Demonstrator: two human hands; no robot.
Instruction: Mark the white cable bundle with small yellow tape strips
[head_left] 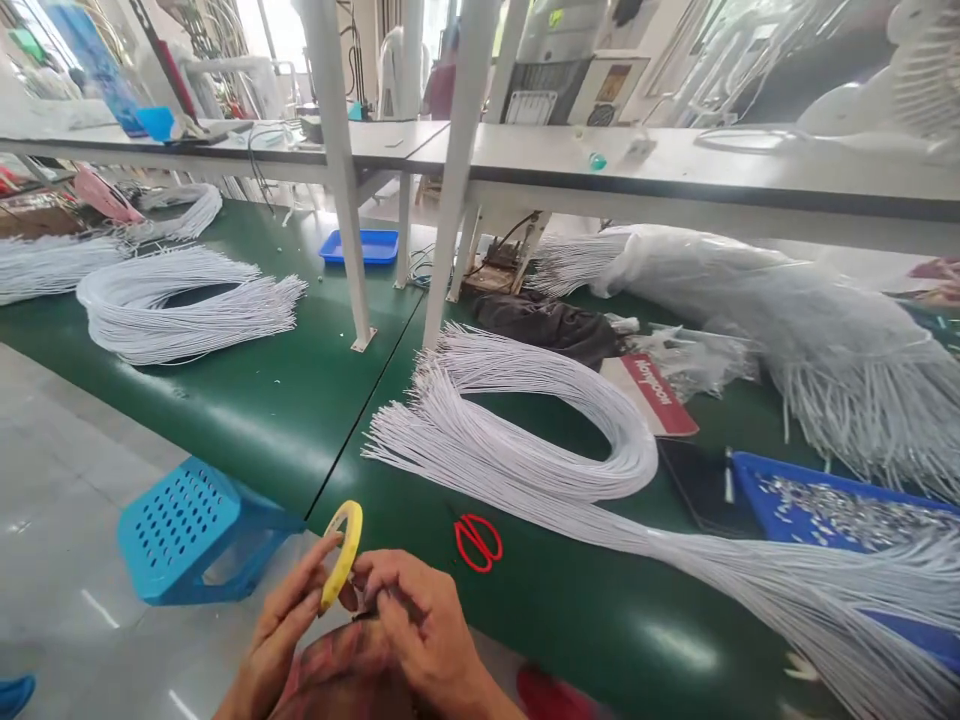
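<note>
A narrow roll of yellow tape (343,556) is gripped by my left hand (289,610), its fingers round the ring's near side. Close beside it, my right hand (420,615) has its fingers curled and pinched together near the roll; whatever they hold is too hidden to make out. Both hands are above my lap, at the front edge of the green table (450,610). Red-handled scissors (478,543) lie on the table just beyond my right hand. Behind them rests a looped bundle of white wires (555,440).
Another coiled wire bundle (180,305) lies at left. At right are a blue tray (757,490) of small metal parts, loose wires (795,575) and a plastic-wrapped wire bundle (750,290). White posts (345,170) rise from the table. A blue stool (184,530) stands on the floor.
</note>
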